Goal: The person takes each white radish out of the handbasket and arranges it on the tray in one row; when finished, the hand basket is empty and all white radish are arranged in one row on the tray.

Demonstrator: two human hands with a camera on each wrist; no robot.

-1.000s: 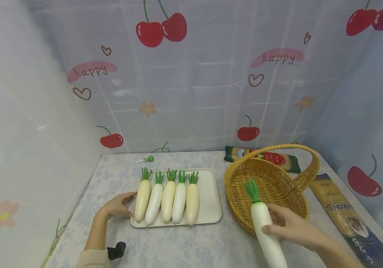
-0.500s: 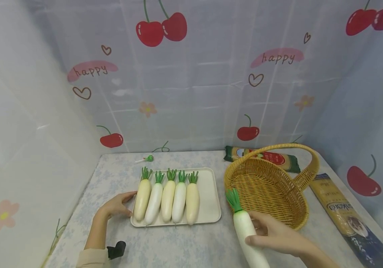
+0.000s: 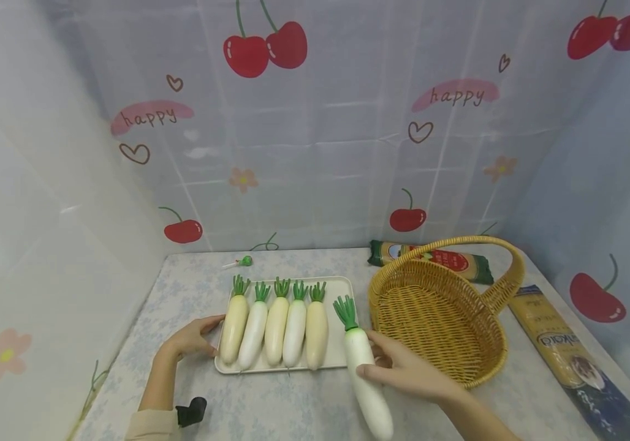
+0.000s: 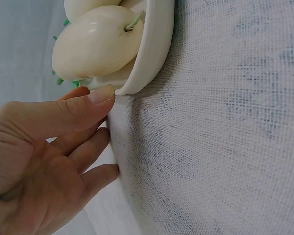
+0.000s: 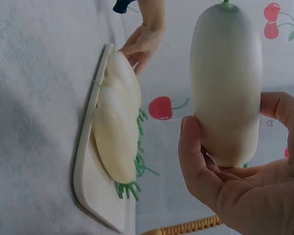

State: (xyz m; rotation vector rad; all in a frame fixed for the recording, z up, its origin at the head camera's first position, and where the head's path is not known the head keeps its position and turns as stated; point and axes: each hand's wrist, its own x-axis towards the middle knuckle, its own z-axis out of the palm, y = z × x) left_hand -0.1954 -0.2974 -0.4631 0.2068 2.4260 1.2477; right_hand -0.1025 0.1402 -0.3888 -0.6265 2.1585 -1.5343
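My right hand [image 3: 406,370] grips a white radish [image 3: 369,401] with green leaf stubs, held in front of the tray's right side. In the right wrist view, my thumb and fingers close around this radish [image 5: 226,73] from both sides. Several white and cream radishes [image 3: 276,331] lie side by side in the cream tray [image 3: 341,306], leaves toward the back. The tray's right part has bare surface. At its left edge rests my left hand [image 3: 192,339]; the left wrist view has the thumb touching the tray rim [image 4: 154,54], with the other fingers loosely bent beside it.
The wicker basket [image 3: 431,324] with a tall handle stands right of the tray. Behind it lies a green-ended package [image 3: 458,262]; a long yellow and blue packet [image 3: 574,355] is at its right. A lollipop [image 3: 244,261] lies behind the tray.
My right hand has carried the radish leftward, from over the basket's front edge to the tray's right side. The left hand has stayed at the tray's left edge.
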